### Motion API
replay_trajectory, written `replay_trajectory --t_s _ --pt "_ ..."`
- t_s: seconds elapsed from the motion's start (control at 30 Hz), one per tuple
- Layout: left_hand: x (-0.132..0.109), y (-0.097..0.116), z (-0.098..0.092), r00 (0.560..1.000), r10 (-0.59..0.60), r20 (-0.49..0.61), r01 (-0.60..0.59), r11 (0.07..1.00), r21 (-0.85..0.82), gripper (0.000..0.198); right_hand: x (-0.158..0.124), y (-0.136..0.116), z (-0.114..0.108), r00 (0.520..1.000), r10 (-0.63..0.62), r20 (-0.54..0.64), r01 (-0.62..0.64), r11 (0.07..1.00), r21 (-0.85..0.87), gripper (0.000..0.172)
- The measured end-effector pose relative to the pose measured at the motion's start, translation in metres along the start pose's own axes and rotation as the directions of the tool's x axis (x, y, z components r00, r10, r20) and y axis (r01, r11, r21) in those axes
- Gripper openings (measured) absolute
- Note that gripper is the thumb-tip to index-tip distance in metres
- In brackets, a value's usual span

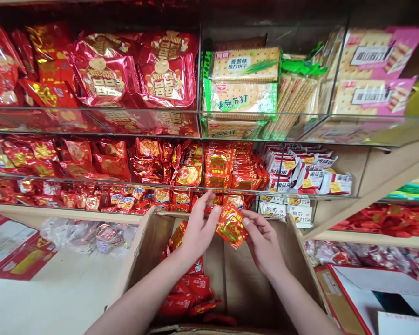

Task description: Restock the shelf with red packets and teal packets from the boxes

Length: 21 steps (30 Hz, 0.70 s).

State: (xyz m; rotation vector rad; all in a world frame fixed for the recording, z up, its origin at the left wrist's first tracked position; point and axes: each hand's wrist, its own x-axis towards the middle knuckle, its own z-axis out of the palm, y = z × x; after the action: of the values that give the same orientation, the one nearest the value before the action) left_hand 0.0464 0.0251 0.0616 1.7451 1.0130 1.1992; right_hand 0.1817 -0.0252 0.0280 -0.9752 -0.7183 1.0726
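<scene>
A small red and gold snack packet [231, 226] is pinched between the thumb and fingers of my right hand [264, 243], above an open cardboard box [258, 288]. Beside the packet's left edge is my left hand [199, 227], its thumb and index finger apart; whether the thumb touches the packet I cannot tell. Loose red packets [192, 288] lie along the left side of the box, partly hidden by my left forearm. Just beyond my fingers, upright red packets [218, 165] fill a shelf compartment.
Clear-fronted shelves hold red bags [106, 77], green-edged cracker packs [242, 95] and white packets [305, 172]. A slanted wooden board [370, 186] crosses at right. A red-edged white box [387, 284] stands at lower right, plastic-wrapped goods [104, 235] at left.
</scene>
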Motion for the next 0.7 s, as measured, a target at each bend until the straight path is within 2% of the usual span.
replay_trajectory --t_s 0.07,0.13,0.27,0.43,0.6,0.7 --pt "0.004 -0.003 -0.001 0.976 -0.142 0.165 0.159 0.983 -0.094 0.032 0.0 0.0 0.002 1.0 0.003 0.025 -0.002 1.0 -0.022 0.022" --pt "0.004 -0.006 0.001 0.951 -0.206 0.232 0.248 0.954 -0.17 0.032 0.0 0.001 0.003 1.0 -0.008 0.007 0.009 0.999 -0.047 0.026" --pt "-0.003 -0.012 0.008 0.958 -0.266 0.103 0.285 0.913 -0.292 0.031 0.001 0.007 0.002 0.995 -0.046 -0.086 0.034 0.99 -0.138 0.019" --pt "-0.005 -0.017 0.01 0.955 -0.284 0.089 0.298 0.906 -0.301 0.031 0.003 0.01 -0.002 0.994 -0.09 -0.06 0.067 0.948 -0.311 0.023" --pt "-0.001 -0.02 0.003 0.971 -0.235 0.052 0.24 0.953 -0.184 0.028 0.002 0.009 -0.003 0.999 -0.032 -0.007 0.029 0.962 -0.27 0.024" --pt "-0.001 -0.02 0.001 0.963 -0.264 0.054 0.269 0.934 -0.236 0.024 0.003 0.008 -0.003 1.0 -0.015 0.011 0.017 0.973 -0.232 0.024"
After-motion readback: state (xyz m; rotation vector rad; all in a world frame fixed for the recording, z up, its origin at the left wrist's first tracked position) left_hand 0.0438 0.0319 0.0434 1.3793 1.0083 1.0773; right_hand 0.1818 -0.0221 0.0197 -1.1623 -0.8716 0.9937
